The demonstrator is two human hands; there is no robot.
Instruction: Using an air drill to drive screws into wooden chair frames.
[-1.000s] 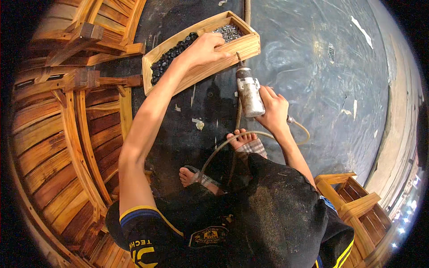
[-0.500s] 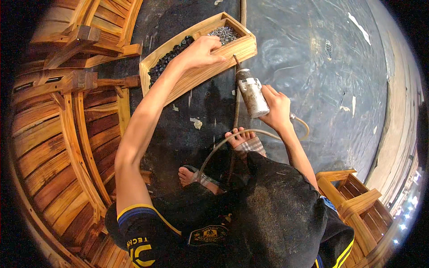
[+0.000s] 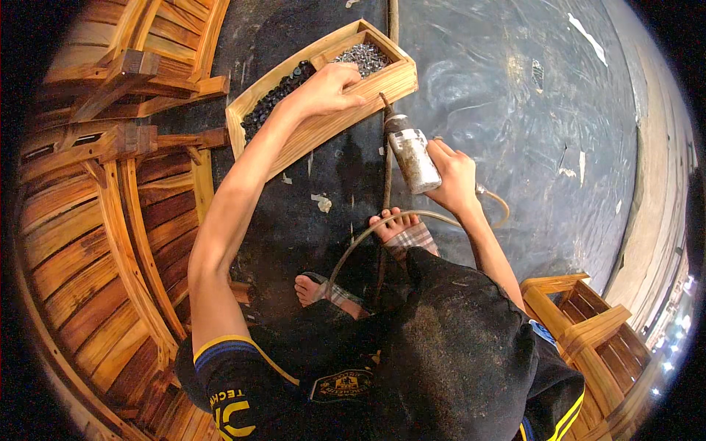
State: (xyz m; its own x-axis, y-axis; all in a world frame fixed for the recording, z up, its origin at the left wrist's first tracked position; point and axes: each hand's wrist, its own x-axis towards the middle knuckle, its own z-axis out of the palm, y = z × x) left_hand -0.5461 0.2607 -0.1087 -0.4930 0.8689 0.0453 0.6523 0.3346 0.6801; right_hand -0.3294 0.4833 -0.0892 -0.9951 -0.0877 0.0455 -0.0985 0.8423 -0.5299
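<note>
Over the near wall of a long wooden box (image 3: 316, 132), my left hand (image 3: 327, 90) has its fingers curled down by the inner divider, with the thumb along the wall's top. The fingertips are hidden, so what they hold cannot be seen. Small silver screws (image 3: 365, 59) fill the right compartment beside them. Black round pieces (image 3: 276, 99) lie in the longer left compartment. Wrapped round a silver, worn air screwdriver (image 3: 414, 158) is my right hand (image 3: 452, 176). The tool's dark bit points up and left, close to the box's near wall.
A clear air hose (image 3: 368, 229) loops from the tool past my feet (image 3: 397, 224). Slatted wooden furniture (image 3: 88, 242) stands along the left, and another wooden piece (image 3: 588, 331) at lower right. Dark sheeting (image 3: 529, 184) with torn patches covers the floor; a thin rod (image 3: 390, 176) crosses it.
The view has shifted slightly, so the box sits a little farther left in the picture. My left hand has barely moved at the box, and the right keeps its grip on the screwdriver.
</note>
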